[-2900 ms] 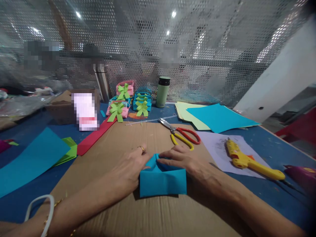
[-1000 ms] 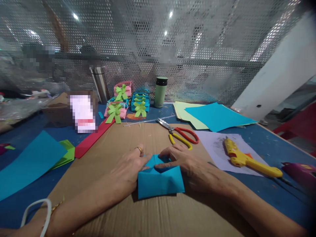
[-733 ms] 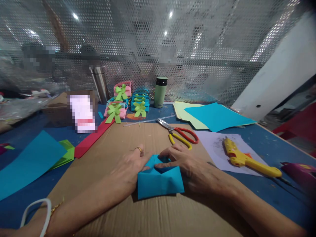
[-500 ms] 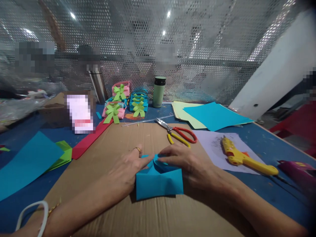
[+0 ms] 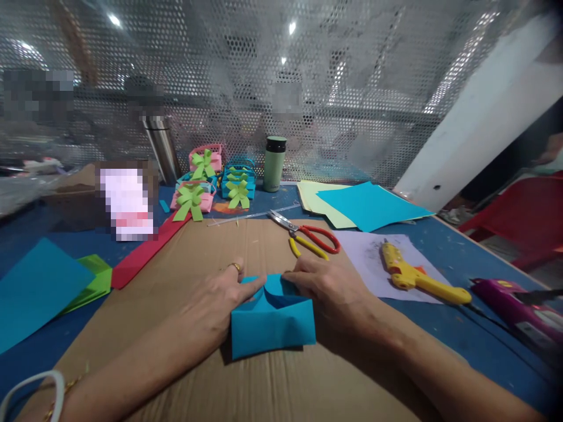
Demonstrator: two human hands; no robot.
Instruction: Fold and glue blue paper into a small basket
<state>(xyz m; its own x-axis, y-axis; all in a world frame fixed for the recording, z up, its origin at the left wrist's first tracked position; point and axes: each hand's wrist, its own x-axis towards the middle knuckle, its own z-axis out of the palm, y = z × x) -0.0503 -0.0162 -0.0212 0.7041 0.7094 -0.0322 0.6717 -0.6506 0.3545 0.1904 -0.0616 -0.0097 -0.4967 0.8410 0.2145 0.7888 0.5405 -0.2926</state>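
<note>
The open-topped, rectangular blue folded-paper box (image 5: 273, 329) rests on the brown corrugated cardboard sheet (image 5: 220, 252). Left hand (image 5: 214, 298) lies along the box's left side; right hand (image 5: 333, 288), fingers bent, touches its far right flap. Pinch by either: cannot tell. Judged risks: uneven pressure skewing folds; a right-hand slip knocking the red-and-yellow-handled steel scissors (image 5: 293, 232) beyond the box.

The folded blue paper (image 5: 273, 331) sits on brown cardboard (image 5: 206, 387), its wide front panel before an open hollow.
</note>
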